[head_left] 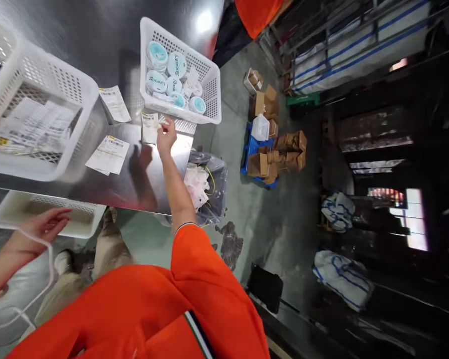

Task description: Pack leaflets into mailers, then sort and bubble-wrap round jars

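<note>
My right hand point(167, 136) pinches the right edge of a white printed paper slip point(148, 127) with a yellow mark, low over the steel table beside a white basket. That white basket point(209, 112) holds several round tubs point(177, 65) with pale blue and white lids, some marked "beauty". To the left, two more groups of slips lie on the table: one slip point(115, 103) farther back and a small overlapping pile point(108, 154) nearer the edge. My left hand point(48, 225) hangs below the table edge with its fingers stretched and nothing in them, over a lower white basket point(86, 222).
A larger white basket point(86, 94) with printed slips stands on the left of the steel table point(112, 192). A lined bin point(219, 184) is beside the table. A white cable point(51, 259) loops by my left arm. Cardboard boxes point(258, 164) sit on a blue pallet.
</note>
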`<state>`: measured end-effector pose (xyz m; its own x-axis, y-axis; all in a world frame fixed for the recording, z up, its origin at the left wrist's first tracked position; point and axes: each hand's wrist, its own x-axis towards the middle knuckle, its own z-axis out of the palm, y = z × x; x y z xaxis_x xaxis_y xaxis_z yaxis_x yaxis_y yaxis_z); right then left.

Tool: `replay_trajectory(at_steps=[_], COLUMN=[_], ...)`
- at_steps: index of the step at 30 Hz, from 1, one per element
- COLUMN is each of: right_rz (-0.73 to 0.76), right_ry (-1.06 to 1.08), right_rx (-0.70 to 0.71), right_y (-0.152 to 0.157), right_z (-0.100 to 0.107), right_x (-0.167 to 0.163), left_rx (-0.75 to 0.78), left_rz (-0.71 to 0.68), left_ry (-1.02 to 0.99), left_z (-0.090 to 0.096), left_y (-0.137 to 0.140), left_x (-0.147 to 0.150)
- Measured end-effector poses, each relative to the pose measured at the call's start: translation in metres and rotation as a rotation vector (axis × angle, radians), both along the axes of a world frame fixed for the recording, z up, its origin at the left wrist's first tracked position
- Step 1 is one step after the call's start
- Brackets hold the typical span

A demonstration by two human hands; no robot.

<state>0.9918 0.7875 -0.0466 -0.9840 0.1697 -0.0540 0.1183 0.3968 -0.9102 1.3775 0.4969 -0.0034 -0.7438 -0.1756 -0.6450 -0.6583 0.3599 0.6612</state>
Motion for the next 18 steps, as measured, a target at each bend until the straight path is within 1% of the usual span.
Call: replay_trajectory(at_steps=[1, 3, 4, 6, 9, 11, 12, 13, 15, 18], right_rz=[0.048, 0.148, 0.187, 0.261, 0.372, 0.423, 0.436, 0.438, 0.394, 0.265], right_ry=[-0.040, -0.149, -0.189, -0.226, -0.220, -0.213, -0.213, -0.212, -0.210, -0.209], right_rx=[-0.006, -0.009, 0.000, 0.050, 0.214, 0.342, 0.383, 0.402, 0.381, 0.298], right_y=[-0.005, -0.018, -0.026, -0.041, -0.059, -0.063, -0.062, -0.058, -0.039, 0.007], right_z=[-0.004, -0.013, -0.017, -0.024, -0.031, -0.032, -0.032, -0.030, -0.024, -0.013], right_x=[0.027, 0.075, 0.094, 0.120, 0.132, 0.131, 0.130, 0.129, 0.126, 0.127], left_rx=[-0.017, -0.085, -0.127, -0.217, -0.302, -0.306, -0.302, -0.299, -0.301, -0.282], left_rz=[-0.050, -0.207, -0.271, -0.343, -0.359, -0.344, -0.341, -0.337, -0.330, -0.342], left_ry=[-0.004, 0.021, 0.057, 0.159, 0.288, 0.320, 0.326, 0.325, 0.315, 0.310], left_z=[0.000, 0.000, 0.000, -0.002, -0.010, -0.018, -0.022, -0.026, -0.034, -0.044], left_y=[0.002, 0.005, 0.007, 0.013, 0.026, 0.033, 0.037, 0.039, 0.041, 0.041], left_x=[-0.012, -0.038, -0.051, -0.077, -0.109, -0.125, -0.131, -0.136, -0.143, -0.146])
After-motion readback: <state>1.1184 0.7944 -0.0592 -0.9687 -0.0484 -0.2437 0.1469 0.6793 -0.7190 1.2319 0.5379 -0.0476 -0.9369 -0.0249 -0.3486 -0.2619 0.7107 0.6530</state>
